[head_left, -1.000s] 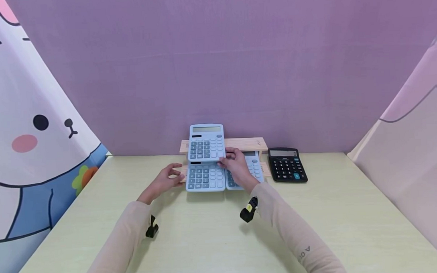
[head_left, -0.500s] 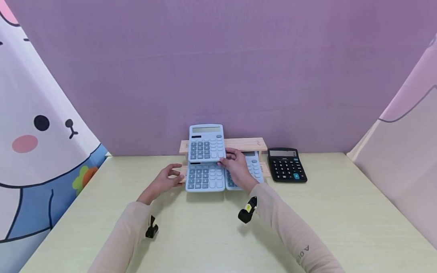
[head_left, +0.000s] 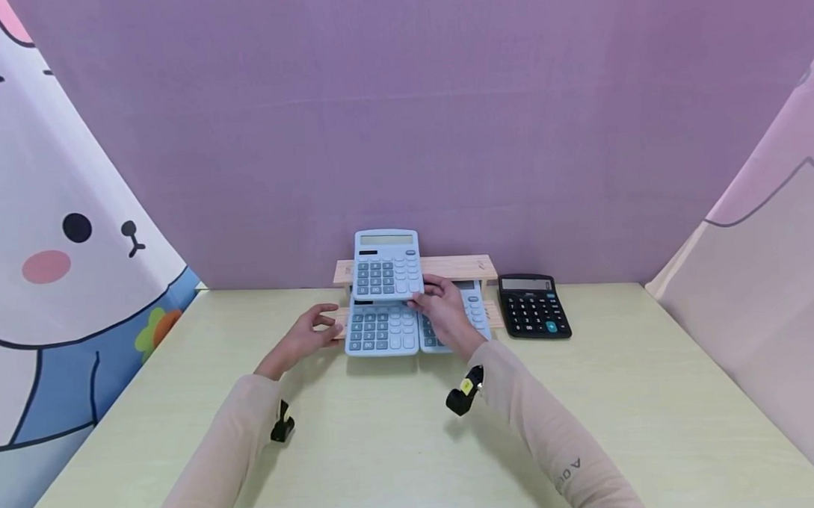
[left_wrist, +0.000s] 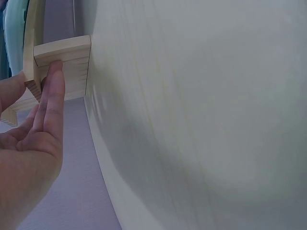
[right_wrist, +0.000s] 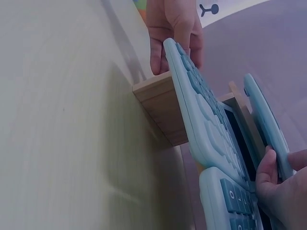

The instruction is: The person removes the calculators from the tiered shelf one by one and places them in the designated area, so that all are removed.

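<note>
My right hand [head_left: 447,312] pinches the lower right corner of a light blue calculator [head_left: 387,264] between thumb and fingers. That calculator lies over the left part of the upper board of a small wooden rack [head_left: 457,267]. In the right wrist view the held calculator [right_wrist: 265,115] stands a little apart from the board behind it. Two more light blue calculators, a left one [head_left: 381,332] and a right one [head_left: 475,311], sit side by side on the lower level. My left hand [head_left: 305,334] holds the rack's left end, its thumb and fingers round a lower board [left_wrist: 31,57].
A black calculator [head_left: 534,307] lies on the pale table [head_left: 387,449] just right of the rack. Behind the rack rises a purple cloth backdrop [head_left: 403,134]. A cartoon-print cloth [head_left: 113,309] hangs along the left side.
The upper blue calculator has shifted very slightly to the right and up, with my right hand pinching it. My left hand stays in place on the rack.
</note>
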{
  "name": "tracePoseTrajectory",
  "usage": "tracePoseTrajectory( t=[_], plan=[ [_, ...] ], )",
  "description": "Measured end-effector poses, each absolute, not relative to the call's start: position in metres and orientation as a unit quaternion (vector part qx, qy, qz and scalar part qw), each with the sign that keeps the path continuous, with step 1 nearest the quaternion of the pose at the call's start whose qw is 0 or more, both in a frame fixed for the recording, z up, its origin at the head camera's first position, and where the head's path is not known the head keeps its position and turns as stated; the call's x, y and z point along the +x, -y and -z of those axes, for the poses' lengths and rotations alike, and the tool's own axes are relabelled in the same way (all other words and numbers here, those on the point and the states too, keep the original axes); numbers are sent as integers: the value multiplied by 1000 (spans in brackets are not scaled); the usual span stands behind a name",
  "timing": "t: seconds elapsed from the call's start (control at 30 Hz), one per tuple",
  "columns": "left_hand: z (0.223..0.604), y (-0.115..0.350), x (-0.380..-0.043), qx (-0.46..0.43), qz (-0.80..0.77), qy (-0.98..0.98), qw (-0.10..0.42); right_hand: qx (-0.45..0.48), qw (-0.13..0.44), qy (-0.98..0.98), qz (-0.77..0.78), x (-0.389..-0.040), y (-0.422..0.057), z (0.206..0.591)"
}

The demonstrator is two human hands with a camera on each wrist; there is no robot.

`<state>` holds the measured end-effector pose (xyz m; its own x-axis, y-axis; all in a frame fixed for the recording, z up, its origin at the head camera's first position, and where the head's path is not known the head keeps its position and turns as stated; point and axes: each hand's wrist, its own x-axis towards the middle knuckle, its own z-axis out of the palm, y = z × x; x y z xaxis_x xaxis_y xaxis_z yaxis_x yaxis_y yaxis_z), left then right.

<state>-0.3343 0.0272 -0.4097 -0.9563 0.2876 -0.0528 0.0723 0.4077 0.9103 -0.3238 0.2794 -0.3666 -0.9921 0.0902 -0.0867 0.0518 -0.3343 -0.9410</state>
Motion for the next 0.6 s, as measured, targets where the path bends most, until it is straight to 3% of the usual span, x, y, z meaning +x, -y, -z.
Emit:
tracePoseTrajectory(
  t=[0.6],
  plan=[
    [412, -26, -340, 104, -530, -835, 107, -50, 18, 589, -806, -312, -289, 361]
  ],
)
